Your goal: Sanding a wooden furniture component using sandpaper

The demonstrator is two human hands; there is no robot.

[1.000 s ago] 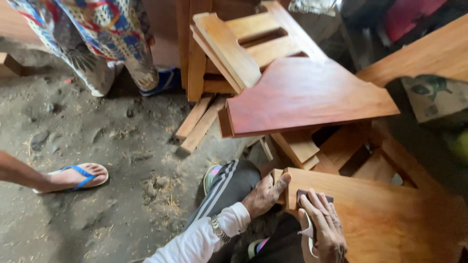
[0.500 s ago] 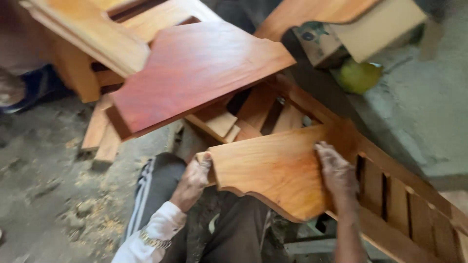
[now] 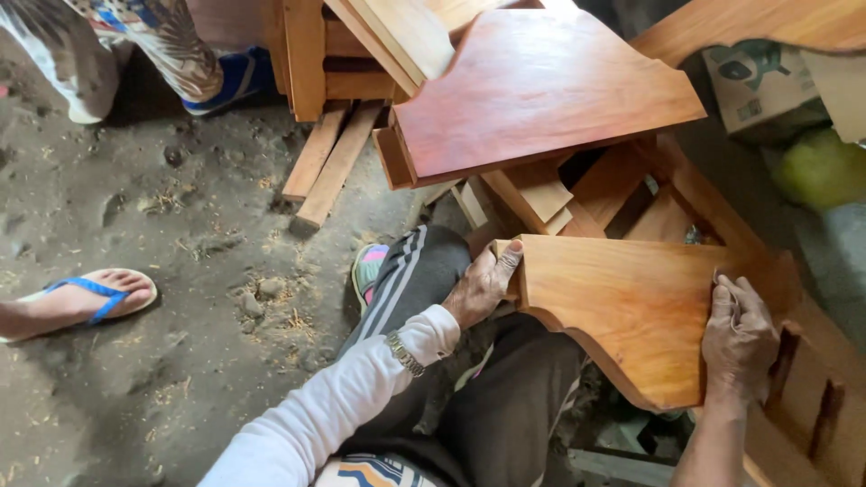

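I sit with a light-orange shaped wooden panel resting over my lap. My left hand grips its left end, thumb on top. My right hand presses down on the panel's right part, fingers curled over a piece of sandpaper, of which only a pale sliver shows at the fingertips. A watch sits on my left wrist below a white sleeve.
A red-brown panel lies on stacked furniture parts just beyond. Loose planks lie on the dirt floor. One person's foot in a blue flip-flop is at left, another's legs at top left. A slatted frame, a cardboard box and a green thing are at right.
My right hand slid along the panel from its near left part to its right end. My left hand kept its grip. The view swung right, then back left.
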